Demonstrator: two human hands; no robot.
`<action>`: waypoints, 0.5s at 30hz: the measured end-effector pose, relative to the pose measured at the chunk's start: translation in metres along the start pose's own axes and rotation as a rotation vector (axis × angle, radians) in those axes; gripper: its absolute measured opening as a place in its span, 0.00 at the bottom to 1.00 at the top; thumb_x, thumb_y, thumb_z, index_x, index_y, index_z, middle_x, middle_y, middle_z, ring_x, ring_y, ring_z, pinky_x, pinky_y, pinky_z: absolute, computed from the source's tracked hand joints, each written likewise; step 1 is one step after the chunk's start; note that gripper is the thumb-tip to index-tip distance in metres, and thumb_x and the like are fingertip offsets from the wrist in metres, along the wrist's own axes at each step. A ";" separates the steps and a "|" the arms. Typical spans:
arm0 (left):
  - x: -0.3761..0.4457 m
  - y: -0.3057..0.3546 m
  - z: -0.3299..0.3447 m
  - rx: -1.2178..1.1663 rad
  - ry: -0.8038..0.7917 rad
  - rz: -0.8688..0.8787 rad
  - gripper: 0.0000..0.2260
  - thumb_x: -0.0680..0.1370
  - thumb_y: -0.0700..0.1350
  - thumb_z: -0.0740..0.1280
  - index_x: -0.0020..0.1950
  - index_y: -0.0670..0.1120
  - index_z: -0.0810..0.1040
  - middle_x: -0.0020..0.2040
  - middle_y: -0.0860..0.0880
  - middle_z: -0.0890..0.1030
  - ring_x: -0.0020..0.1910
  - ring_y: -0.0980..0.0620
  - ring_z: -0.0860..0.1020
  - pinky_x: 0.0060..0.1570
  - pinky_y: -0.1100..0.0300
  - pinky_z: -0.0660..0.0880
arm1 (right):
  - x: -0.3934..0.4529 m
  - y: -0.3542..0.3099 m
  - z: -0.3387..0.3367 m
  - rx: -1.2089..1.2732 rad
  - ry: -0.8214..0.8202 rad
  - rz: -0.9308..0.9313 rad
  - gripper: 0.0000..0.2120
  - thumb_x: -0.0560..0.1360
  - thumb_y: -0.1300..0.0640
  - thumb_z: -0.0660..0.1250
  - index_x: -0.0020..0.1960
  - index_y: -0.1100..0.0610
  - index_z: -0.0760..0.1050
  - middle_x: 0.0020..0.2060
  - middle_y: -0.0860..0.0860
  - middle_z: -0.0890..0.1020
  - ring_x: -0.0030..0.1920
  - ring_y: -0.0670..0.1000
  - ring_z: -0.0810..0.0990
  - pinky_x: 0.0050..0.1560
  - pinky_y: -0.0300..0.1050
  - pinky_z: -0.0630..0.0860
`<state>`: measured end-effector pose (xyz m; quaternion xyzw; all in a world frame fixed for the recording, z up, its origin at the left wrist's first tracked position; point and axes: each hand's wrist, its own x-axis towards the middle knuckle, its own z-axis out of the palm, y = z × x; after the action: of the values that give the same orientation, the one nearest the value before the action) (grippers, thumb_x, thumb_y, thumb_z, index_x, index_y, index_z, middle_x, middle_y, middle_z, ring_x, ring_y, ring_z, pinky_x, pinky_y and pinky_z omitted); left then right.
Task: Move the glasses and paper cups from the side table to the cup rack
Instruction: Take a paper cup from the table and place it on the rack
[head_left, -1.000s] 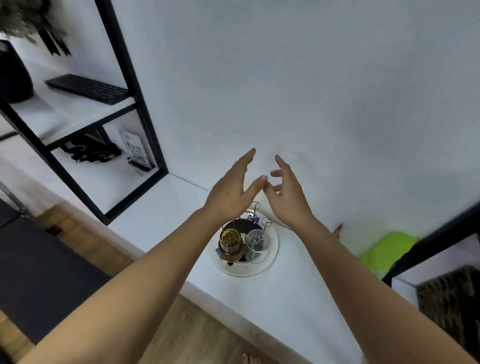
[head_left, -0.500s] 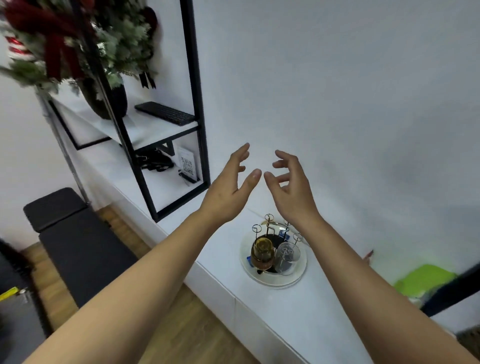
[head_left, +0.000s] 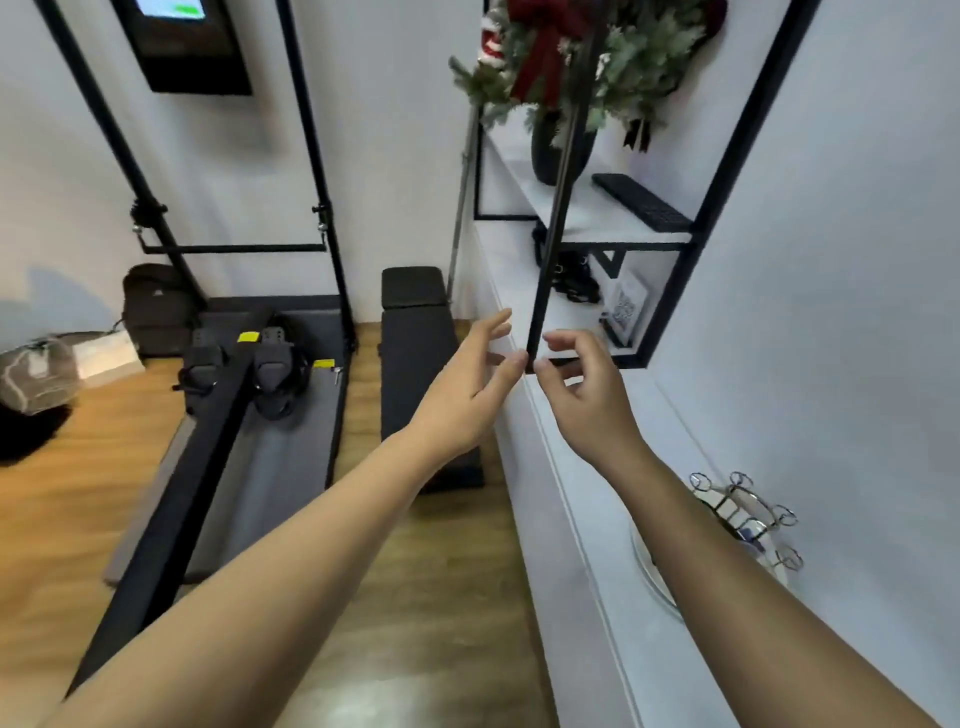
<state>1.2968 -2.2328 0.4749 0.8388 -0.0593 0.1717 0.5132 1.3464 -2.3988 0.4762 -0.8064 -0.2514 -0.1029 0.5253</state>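
The right forearm hides most of the cup rack (head_left: 743, 512) on the white counter (head_left: 587, 561); only wire loops and a plate rim show, and what seems a glass in it cannot be made out. Beyond the rack, both arms reach forward, the left hand (head_left: 462, 387) and right hand (head_left: 587, 395) empty, fingers loosely spread, thumbs nearly meeting before the black shelf post (head_left: 553, 218).
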 end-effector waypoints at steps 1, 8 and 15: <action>-0.017 -0.004 -0.010 0.020 0.025 -0.028 0.36 0.76 0.76 0.54 0.80 0.60 0.59 0.76 0.58 0.70 0.64 0.67 0.75 0.62 0.59 0.74 | -0.005 -0.005 0.013 0.012 -0.042 -0.023 0.12 0.80 0.51 0.67 0.63 0.49 0.74 0.57 0.45 0.76 0.50 0.39 0.79 0.44 0.29 0.74; -0.172 -0.017 -0.109 0.135 0.334 -0.249 0.30 0.79 0.68 0.56 0.78 0.56 0.64 0.72 0.56 0.73 0.64 0.64 0.75 0.66 0.54 0.74 | -0.065 -0.081 0.140 0.172 -0.356 -0.162 0.11 0.79 0.51 0.67 0.60 0.47 0.74 0.55 0.46 0.76 0.47 0.40 0.78 0.46 0.30 0.74; -0.363 -0.002 -0.219 0.212 0.691 -0.444 0.24 0.84 0.59 0.59 0.77 0.49 0.67 0.68 0.51 0.75 0.61 0.60 0.77 0.60 0.60 0.76 | -0.182 -0.202 0.279 0.331 -0.734 -0.314 0.09 0.79 0.47 0.65 0.59 0.44 0.71 0.55 0.45 0.76 0.48 0.37 0.77 0.45 0.28 0.72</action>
<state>0.9084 -2.0667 0.4369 0.7725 0.3163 0.3331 0.4385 1.0598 -2.1371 0.4397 -0.6464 -0.5545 0.1539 0.5010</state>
